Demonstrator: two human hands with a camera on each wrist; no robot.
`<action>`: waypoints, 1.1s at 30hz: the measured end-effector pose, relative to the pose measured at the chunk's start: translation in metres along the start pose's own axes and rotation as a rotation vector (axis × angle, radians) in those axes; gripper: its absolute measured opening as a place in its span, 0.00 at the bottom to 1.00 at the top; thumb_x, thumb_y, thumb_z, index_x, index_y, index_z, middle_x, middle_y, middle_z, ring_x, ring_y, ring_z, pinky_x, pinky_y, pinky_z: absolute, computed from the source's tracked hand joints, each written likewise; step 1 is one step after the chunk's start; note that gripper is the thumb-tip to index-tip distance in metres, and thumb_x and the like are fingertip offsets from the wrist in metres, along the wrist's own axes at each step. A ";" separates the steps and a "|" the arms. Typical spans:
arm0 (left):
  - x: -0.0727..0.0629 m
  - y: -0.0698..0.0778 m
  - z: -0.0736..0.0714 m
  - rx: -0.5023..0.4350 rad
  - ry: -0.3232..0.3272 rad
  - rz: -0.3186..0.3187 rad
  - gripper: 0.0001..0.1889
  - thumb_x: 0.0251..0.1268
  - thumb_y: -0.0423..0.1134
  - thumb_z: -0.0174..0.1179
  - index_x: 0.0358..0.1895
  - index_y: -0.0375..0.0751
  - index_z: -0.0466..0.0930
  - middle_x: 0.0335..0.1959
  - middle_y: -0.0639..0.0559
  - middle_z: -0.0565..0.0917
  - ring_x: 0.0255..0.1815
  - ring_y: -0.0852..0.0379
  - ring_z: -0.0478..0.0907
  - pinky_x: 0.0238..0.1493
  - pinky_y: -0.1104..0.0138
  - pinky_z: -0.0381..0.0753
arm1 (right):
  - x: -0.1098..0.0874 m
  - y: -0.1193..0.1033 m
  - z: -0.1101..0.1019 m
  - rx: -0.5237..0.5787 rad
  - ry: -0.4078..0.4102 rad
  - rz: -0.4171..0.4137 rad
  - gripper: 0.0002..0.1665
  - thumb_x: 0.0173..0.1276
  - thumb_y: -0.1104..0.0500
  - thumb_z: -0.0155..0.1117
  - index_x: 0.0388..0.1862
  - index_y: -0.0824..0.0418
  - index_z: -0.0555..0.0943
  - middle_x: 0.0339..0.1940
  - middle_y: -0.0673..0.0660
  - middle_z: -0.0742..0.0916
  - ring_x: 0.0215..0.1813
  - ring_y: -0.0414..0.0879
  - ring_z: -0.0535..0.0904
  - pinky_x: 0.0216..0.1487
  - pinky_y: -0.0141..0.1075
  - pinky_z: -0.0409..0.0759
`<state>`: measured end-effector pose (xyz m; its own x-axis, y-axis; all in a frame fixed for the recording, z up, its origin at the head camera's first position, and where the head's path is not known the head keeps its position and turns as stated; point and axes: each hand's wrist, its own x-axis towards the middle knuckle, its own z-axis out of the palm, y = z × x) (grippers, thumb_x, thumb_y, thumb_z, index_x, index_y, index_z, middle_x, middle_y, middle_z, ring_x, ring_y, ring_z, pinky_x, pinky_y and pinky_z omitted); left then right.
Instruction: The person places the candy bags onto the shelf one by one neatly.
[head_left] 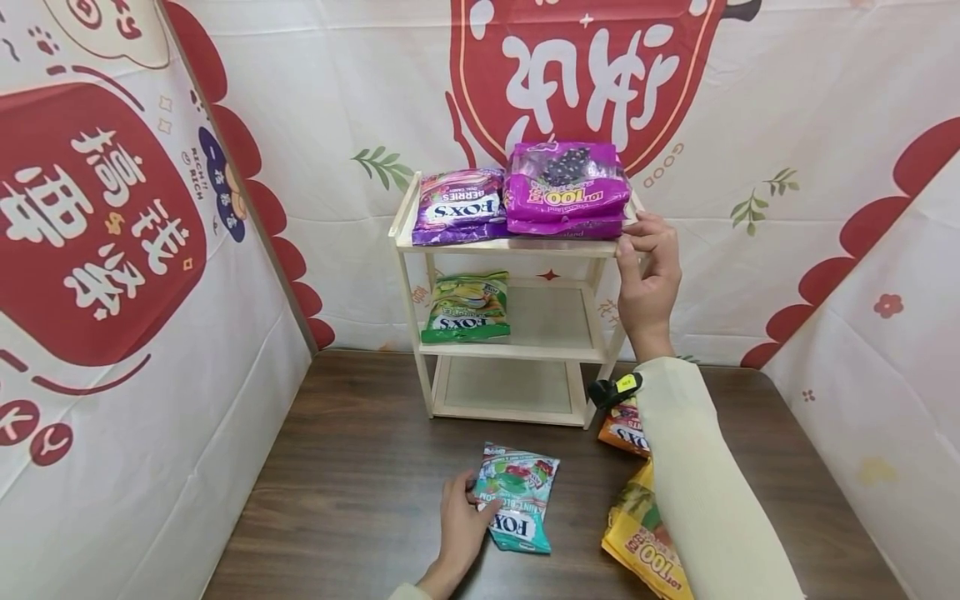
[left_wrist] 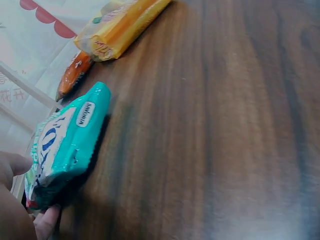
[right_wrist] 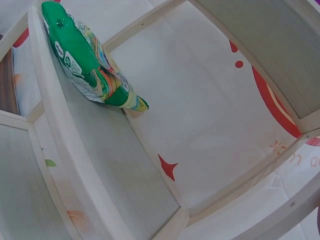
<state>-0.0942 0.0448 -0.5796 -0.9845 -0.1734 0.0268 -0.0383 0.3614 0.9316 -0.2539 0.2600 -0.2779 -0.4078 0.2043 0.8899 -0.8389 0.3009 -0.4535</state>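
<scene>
Teal bag [left_wrist: 70, 142] between the left fingers [left_wrist: 47, 223]

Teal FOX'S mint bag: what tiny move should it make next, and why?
I'd probably raise the teal FOX'S mint bag toward the middle shelf: fingers of the left hand hold it, and bare space shows there beside the green FOX'S bag.

My makeshift booth [head_left: 187, 417]: printed cloths [head_left: 322, 92] on three sides, a brown table [head_left: 360, 467], a shelf [head_left: 551, 321] of candy [head_left: 566, 196].
</scene>
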 end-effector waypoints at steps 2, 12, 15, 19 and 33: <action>0.002 0.002 0.002 0.020 -0.019 -0.001 0.32 0.47 0.34 0.74 0.57 0.28 0.71 0.45 0.41 0.72 0.40 0.53 0.72 0.39 0.66 0.75 | 0.000 0.000 0.000 0.006 0.001 -0.005 0.13 0.63 0.65 0.53 0.33 0.79 0.70 0.42 0.76 0.75 0.61 0.63 0.67 0.68 0.44 0.61; 0.004 0.008 0.008 0.104 -0.065 -0.012 0.39 0.42 0.39 0.77 0.59 0.28 0.70 0.49 0.38 0.71 0.49 0.43 0.73 0.53 0.50 0.74 | 0.001 0.000 0.000 0.008 0.001 -0.008 0.14 0.63 0.65 0.53 0.33 0.80 0.70 0.42 0.77 0.75 0.61 0.63 0.68 0.68 0.45 0.61; 0.005 0.008 0.010 0.101 -0.060 -0.013 0.37 0.43 0.35 0.76 0.59 0.28 0.70 0.49 0.39 0.71 0.49 0.43 0.73 0.54 0.50 0.74 | 0.000 0.000 0.000 0.013 0.007 -0.003 0.14 0.63 0.64 0.53 0.33 0.80 0.70 0.42 0.77 0.75 0.61 0.63 0.68 0.68 0.44 0.61; 0.005 0.006 0.010 0.091 -0.035 -0.003 0.36 0.41 0.32 0.76 0.59 0.29 0.72 0.49 0.39 0.73 0.49 0.43 0.73 0.54 0.50 0.74 | 0.000 0.002 0.001 0.020 0.011 -0.003 0.14 0.63 0.64 0.53 0.33 0.80 0.70 0.42 0.77 0.75 0.61 0.63 0.68 0.68 0.44 0.61; 0.006 0.001 0.012 0.077 0.062 0.018 0.30 0.39 0.30 0.77 0.52 0.33 0.79 0.46 0.42 0.80 0.46 0.47 0.78 0.47 0.55 0.79 | 0.000 0.004 0.000 0.022 0.011 -0.020 0.14 0.63 0.64 0.54 0.32 0.80 0.70 0.41 0.77 0.75 0.60 0.65 0.68 0.68 0.45 0.61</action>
<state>-0.1017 0.0547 -0.5828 -0.9726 -0.2220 0.0684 -0.0356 0.4336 0.9004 -0.2569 0.2611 -0.2797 -0.3870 0.2091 0.8981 -0.8544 0.2849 -0.4345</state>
